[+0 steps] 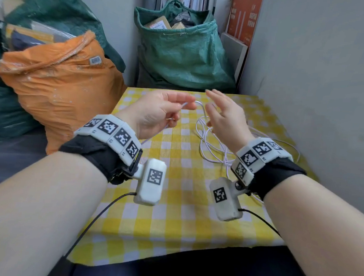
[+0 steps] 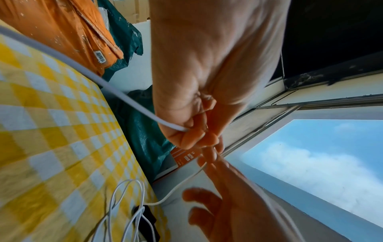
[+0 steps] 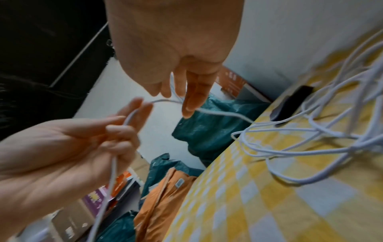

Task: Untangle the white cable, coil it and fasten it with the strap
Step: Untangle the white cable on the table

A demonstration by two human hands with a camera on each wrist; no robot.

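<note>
My left hand [image 1: 161,112] is raised over the table and holds the white cable [image 1: 209,140]; the line runs through its curled fingers [image 2: 192,135] and out past the fingertips. From there the cable arcs to my right hand [image 1: 224,117], whose straight, spread fingers [image 3: 192,91] touch it without gripping. The rest of the cable lies as a loose tangle [image 3: 311,139] on the yellow checked tablecloth [image 1: 170,213], under and right of my right hand. A black strap [image 3: 292,103] lies under the tangle near the wall and also shows in the left wrist view [image 2: 148,216].
An orange sack [image 1: 59,80] stands left of the table and a green sack [image 1: 183,53] with parcels behind it. A grey wall [image 1: 322,83] runs along the table's right edge. Thin black wires [image 1: 96,218] hang from both wrist cameras.
</note>
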